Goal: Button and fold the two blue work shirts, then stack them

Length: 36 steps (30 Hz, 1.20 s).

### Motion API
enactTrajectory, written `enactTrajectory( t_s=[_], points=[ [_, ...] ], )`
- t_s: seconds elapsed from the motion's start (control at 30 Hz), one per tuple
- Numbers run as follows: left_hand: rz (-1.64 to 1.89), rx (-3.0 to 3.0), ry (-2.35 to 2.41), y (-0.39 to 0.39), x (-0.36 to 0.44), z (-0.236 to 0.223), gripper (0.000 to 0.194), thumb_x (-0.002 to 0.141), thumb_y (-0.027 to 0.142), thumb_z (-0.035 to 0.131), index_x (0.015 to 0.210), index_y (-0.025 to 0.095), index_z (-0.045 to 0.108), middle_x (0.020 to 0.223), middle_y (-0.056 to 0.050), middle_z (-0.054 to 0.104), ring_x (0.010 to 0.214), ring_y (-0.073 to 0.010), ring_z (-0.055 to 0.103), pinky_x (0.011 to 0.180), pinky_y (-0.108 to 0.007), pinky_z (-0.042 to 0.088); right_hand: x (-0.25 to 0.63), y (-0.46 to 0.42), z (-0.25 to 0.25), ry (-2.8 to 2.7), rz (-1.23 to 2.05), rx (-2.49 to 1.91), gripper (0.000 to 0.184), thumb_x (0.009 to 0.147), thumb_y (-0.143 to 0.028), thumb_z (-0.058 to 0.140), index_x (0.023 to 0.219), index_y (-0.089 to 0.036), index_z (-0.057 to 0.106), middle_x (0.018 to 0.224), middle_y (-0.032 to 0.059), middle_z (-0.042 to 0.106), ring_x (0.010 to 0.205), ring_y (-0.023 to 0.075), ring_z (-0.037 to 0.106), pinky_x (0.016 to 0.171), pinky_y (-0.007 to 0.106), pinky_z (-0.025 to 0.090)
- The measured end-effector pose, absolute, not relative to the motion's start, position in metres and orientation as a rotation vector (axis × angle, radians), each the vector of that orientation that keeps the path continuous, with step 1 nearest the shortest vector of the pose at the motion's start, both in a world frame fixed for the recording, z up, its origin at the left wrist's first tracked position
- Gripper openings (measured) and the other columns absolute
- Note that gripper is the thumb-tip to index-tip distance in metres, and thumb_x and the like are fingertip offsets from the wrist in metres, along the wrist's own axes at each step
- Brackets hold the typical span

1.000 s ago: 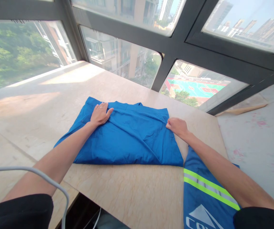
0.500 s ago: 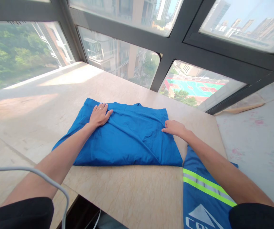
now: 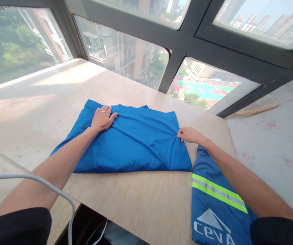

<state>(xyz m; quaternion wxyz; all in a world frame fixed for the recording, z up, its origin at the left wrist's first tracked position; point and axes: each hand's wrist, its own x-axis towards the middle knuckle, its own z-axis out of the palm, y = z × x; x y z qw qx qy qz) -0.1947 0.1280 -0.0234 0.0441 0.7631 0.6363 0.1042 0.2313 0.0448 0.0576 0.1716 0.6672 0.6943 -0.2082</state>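
A folded blue garment (image 3: 133, 143) lies on the pale stone sill, its waistband-like edge toward the window. My left hand (image 3: 103, 119) rests flat on its upper left part, fingers stretched out, a ring on one finger. At the garment's right edge my right hand (image 3: 188, 134) pinches the cloth between thumb and fingers. Creases run from that pinch across the fabric toward the left hand. Part of the garment's left side is hidden under my left forearm.
A second blue garment (image 3: 210, 204) with yellow-green and grey stripes and white lettering lies at the lower right, partly under my right arm. A white cable (image 3: 46, 183) arcs across the lower left. Windows with dark frames (image 3: 179, 44) border the stone sill (image 3: 136, 197); a flowered wall (image 3: 269, 149) stands right.
My right hand has closed on the garment's right edge and pulls it slightly right, so the creases are sharper. The left hand stays flat on the cloth. The view has shifted a little.
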Motion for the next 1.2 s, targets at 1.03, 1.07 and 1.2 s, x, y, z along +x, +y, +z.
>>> enactTrajectory(
  t_s=[1.03, 1.07, 1.2],
  points=[
    [0.538, 2.582, 1.696, 0.089, -0.179, -0.002, 0.055, 0.097, 0.043, 0.027, 0.129, 0.016, 0.063, 0.148, -0.014, 0.051, 0.137, -0.0319, 0.045, 0.115, -0.05, 0.036, 0.22, -0.093, 0.052, 2.436, -0.474, 1.7, 0.019, 0.093, -0.029, 0.063, 0.107, -0.023, 0.073, 0.117, 0.0064, 0.069, 0.112, 0.0232, 0.062, 0.094, 0.033, 0.049],
    [0.546, 2.583, 1.664, 0.079, -0.176, 0.001, 0.055, 0.097, 0.044, 0.027, 0.129, 0.016, 0.063, 0.146, -0.014, 0.052, 0.136, -0.0306, 0.047, 0.115, -0.048, 0.037, 0.221, -0.095, 0.049, 2.456, -0.446, 1.691, 0.018, 0.093, -0.027, 0.062, 0.106, -0.024, 0.074, 0.117, 0.0063, 0.069, 0.111, 0.023, 0.062, 0.093, 0.033, 0.05],
    [0.52, 2.609, 1.415, 0.021, -0.154, 0.009, 0.059, 0.097, 0.052, 0.029, 0.135, 0.015, 0.058, 0.145, -0.014, 0.053, 0.135, -0.0266, 0.049, 0.115, -0.042, 0.039, 0.222, -0.099, 0.036, 2.581, -0.331, 1.593, 0.018, 0.095, -0.021, 0.059, 0.099, -0.022, 0.076, 0.111, 0.0068, 0.071, 0.104, 0.0223, 0.063, 0.09, 0.033, 0.051]
  ],
)
